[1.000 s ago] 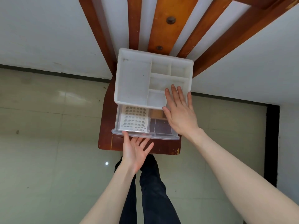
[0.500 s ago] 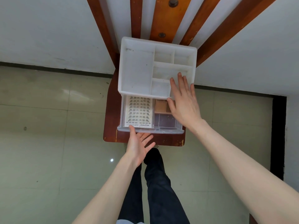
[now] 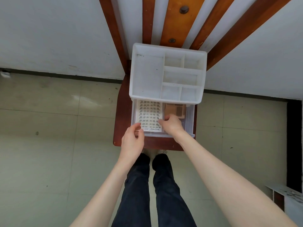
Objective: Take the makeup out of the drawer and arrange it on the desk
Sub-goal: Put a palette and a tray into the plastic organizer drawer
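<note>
A white organizer (image 3: pixel 133 74) with empty top compartments stands on a small red-brown wooden desk (image 3: pixel 122 112). Its clear drawer (image 3: pixel 190 123) is pulled out toward me. Inside lie a white false-eyelash card (image 3: pixel 149 112) on the left and a tan eyeshadow palette (image 3: pixel 176 109) on the right. My left hand (image 3: pixel 132 141) is at the drawer's front left corner, thumb and curled fingers pinching the card's near left corner. Reaching into the drawer, my right hand (image 3: pixel 173 126) has its curled fingertips pinching the card's right edge.
The desk's wooden slats (image 3: pixel 173 22) rise against the white wall behind the organizer. My dark trouser legs (image 3: pixel 154 185) stand on pale floor tiles right in front of the desk. A low white object (image 3: pixel 290 199) sits at the lower right edge.
My right hand left the organizer's top and dropped into the drawer at the lash card. The left hand moved from under the drawer front up to the card's left corner.
</note>
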